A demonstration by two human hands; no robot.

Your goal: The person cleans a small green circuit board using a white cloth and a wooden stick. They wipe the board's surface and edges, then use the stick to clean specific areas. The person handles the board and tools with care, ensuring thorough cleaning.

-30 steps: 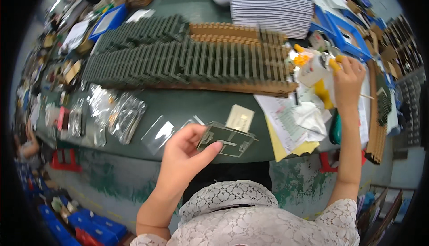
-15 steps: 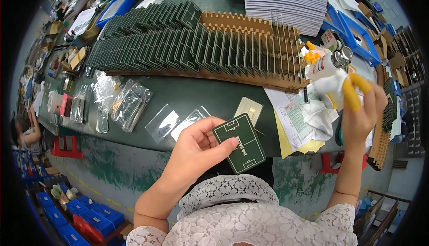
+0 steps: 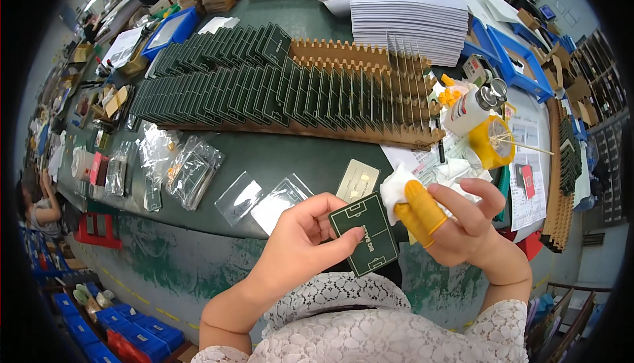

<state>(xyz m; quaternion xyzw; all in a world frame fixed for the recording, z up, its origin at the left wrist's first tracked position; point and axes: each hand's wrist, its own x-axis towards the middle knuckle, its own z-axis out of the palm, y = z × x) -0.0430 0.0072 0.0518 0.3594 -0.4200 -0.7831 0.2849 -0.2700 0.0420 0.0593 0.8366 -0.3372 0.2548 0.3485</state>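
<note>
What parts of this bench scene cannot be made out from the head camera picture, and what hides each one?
- Back face of the green circuit board in the left hand: turned away from the camera.
- Most of the white wipe: covered by the right hand and its yellow finger cots.
- Contents of the clear bags: too small, glare.
- Lower halves of the racked boards: hidden in the wooden slotted rack.
- Bench ends: darkened fisheye rim.
</note>
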